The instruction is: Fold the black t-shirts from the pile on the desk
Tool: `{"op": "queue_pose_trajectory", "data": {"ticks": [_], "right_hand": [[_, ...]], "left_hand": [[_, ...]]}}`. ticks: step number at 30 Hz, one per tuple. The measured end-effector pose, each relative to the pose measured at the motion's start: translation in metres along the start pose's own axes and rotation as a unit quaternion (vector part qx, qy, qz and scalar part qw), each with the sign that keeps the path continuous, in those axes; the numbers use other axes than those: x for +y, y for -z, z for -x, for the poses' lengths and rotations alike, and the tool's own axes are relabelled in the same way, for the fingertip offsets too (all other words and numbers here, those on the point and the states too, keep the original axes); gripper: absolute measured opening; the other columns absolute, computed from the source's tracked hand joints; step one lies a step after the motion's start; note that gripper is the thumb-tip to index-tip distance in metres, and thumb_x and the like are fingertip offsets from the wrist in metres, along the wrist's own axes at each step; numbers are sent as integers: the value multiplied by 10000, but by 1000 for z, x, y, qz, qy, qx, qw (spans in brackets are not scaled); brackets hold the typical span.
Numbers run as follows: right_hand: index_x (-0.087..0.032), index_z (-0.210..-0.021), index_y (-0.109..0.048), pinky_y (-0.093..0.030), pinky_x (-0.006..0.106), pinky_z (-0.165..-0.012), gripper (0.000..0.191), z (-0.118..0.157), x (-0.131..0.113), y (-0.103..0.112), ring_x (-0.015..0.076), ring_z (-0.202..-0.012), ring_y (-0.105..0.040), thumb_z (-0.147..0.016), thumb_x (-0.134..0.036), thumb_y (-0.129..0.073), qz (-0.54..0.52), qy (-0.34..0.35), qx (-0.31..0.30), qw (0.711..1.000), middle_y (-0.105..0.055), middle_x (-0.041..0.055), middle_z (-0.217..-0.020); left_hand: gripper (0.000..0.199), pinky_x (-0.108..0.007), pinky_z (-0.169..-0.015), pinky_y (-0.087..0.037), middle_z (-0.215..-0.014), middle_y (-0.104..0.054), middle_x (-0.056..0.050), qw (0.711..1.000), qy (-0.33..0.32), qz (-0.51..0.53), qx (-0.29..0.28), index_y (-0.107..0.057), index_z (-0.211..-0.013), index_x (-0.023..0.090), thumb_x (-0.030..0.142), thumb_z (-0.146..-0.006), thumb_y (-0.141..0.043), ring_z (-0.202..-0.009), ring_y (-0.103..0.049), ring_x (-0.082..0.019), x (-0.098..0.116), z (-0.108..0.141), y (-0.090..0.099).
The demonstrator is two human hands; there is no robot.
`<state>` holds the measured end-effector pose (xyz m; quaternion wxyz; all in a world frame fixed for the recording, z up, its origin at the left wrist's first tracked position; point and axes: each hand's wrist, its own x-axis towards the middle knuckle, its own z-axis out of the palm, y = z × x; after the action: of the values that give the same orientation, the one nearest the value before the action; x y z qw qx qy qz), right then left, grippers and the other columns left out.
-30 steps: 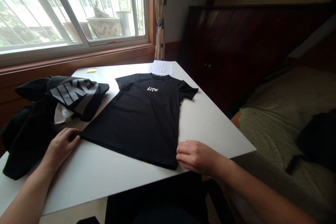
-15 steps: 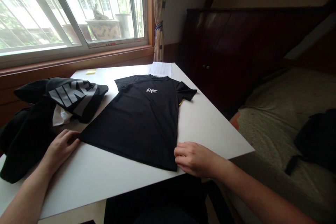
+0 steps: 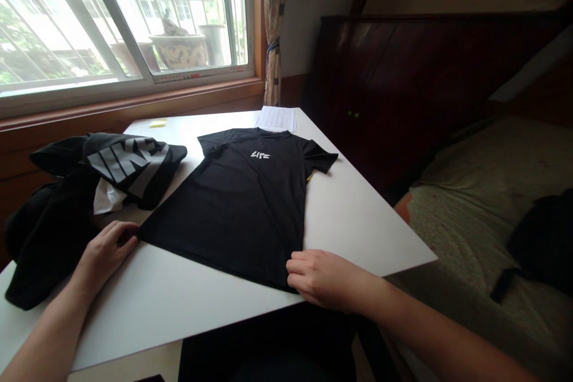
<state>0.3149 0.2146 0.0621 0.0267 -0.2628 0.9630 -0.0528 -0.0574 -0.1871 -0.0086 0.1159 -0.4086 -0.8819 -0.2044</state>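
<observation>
Black T-shirt point(image 3: 237, 203) is laid flat on the white table point(image 3: 179, 298) between both hands; its hem corners are pinched in the closed fingers of the left hand point(image 3: 106, 250) and right hand point(image 3: 316, 277).

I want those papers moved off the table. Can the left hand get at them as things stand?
Probably not directly: the left hand is at the shirt's near corner, and the papers lie beyond its collar.
</observation>
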Motion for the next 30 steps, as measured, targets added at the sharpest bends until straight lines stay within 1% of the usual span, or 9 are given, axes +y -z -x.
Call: {"op": "queue_pose_trajectory", "data": {"ticks": [5, 7, 10, 14, 17, 19, 22, 25, 30], "right_hand": [[-191, -885, -609, -355, 316, -687, 72, 10, 4, -8, 171, -807, -498, -880, -123, -585, -50, -8, 48, 998, -601, 29, -875], [-197, -884, -613, -359, 314, -700, 81, 14, 4, -11, 172, -821, -502, -857, -123, -596, -66, -21, 56, 996, -600, 24, -870], [-198, -817, -609, -370, 317, -722, 64, 14, 3, -14, 183, -850, -506, -813, -141, -637, -71, -35, 51, 996, -603, 30, -876], [-192, -781, -596, -393, 326, -733, 120, 1, -2, -12, 191, -843, -506, -860, -260, -655, -68, -47, 63, 995, -599, 42, -878], [-193, -835, -591, -392, 325, -698, 213, -15, -7, -12, 201, -844, -509, -888, -384, -668, -56, -76, 71, 993, -601, 45, -888], [-194, -884, -588, -384, 318, -673, 238, -26, -11, -13, 202, -844, -520, -878, -409, -691, -46, -100, 62, 992, -609, 43, -914], [-196, -896, -583, -364, 313, -648, 180, -34, -17, -15, 191, -819, -533, -882, -345, -682, -29, -122, 33, 991, -610, 36, -908], [-198, -866, -572, -340, 313, -630, 84, -33, -19, -16, 173, -784, -531, -894, -243, -638, -24, -130, 17, 991, -599, 26, -873], [-210, -847, -544, -336, 308, -644, 90, -16, -16, -16, 153, -767, -509, -890, -158, -604, -47, -121, 55, 990, -574, 2, -862]], "left_hand": [[317, -305, -764, -519, -1043, -608, -64, 997, 19, -59, 53, -620, -1054, 192, 451, -933, -482, -871, -641, -215, 4, 1, 1], [317, -307, -773, -515, -1068, -596, -67, 996, 34, -74, 45, -620, -1064, 196, 442, -931, -470, -893, -638, -221, 5, 0, 2], [300, -310, -788, -515, -1059, -597, -70, 997, 43, -63, 8, -614, -1043, 197, 428, -917, -468, -891, -637, -221, 7, -1, 3], [315, -332, -784, -525, -1033, -614, -81, 999, 47, -28, -1, -607, -1022, 190, 448, -900, -472, -892, -646, -240, 10, -3, 4], [320, -345, -792, -530, -1017, -612, -81, 999, 43, -25, -2, -609, -1017, 189, 455, -895, -479, -876, -644, -242, 7, -4, 3], [314, -344, -818, -528, -1020, -610, -83, 999, 39, -30, -2, -610, -1021, 183, 441, -894, -483, -886, -641, -241, 2, -3, 1], [322, -349, -855, -524, -1033, -618, -92, 999, 37, -39, -7, -609, -1043, 174, 433, -898, -483, -920, -639, -246, -3, -2, -2], [340, -347, -857, -530, -1058, -628, -96, 998, 48, -47, -11, -604, -1067, 178, 449, -901, -484, -925, -638, -244, -4, -1, -2], [330, -339, -810, -535, -1036, -632, -95, 997, 60, -42, -5, -609, -1041, 181, 443, -886, -481, -873, -642, -233, 3, -1, 2]]}}
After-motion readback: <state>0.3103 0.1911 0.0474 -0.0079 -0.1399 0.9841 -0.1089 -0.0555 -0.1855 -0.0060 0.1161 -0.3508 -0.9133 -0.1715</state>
